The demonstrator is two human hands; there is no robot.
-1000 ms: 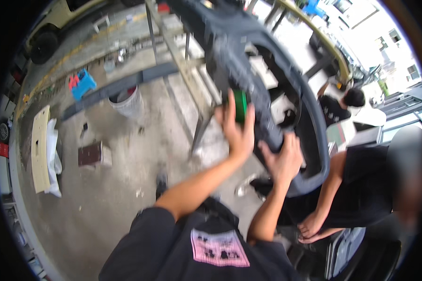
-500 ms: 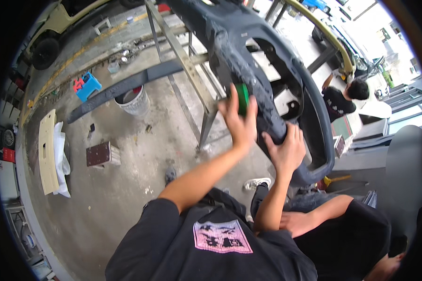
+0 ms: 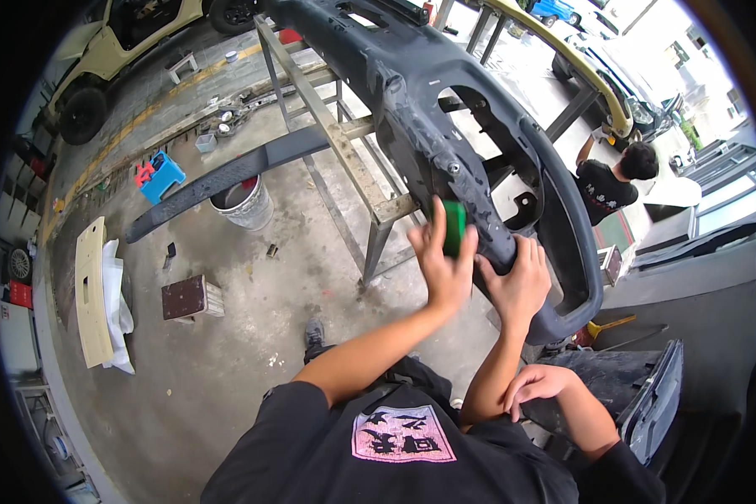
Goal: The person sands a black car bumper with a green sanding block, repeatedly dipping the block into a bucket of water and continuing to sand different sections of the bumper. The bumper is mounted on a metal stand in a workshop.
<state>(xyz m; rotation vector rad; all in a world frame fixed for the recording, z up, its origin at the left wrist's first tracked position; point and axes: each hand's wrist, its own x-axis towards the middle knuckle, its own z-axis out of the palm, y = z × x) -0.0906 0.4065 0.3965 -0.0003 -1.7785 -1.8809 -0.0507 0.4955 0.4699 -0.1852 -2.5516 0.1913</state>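
Note:
My left hand is closed on a green block, pressed to the patchy, scuffed near face of a long dark grey car bumper. My right hand grips the bumper's narrower lower section just right of the block, thumb on the near side and fingers over the top. The bumper lies slanted across a metal frame stand, with cut-out openings along its right part.
Another person's hand is beside my right forearm, above a dark bin. A person crouches upper right. Left are a bucket, blue step stool, small stool, cream panel and cream vehicle.
My left hand and the green block have moved down along the bumper. The nearby person's body has mostly left the view; their hand is higher, beside my right forearm.

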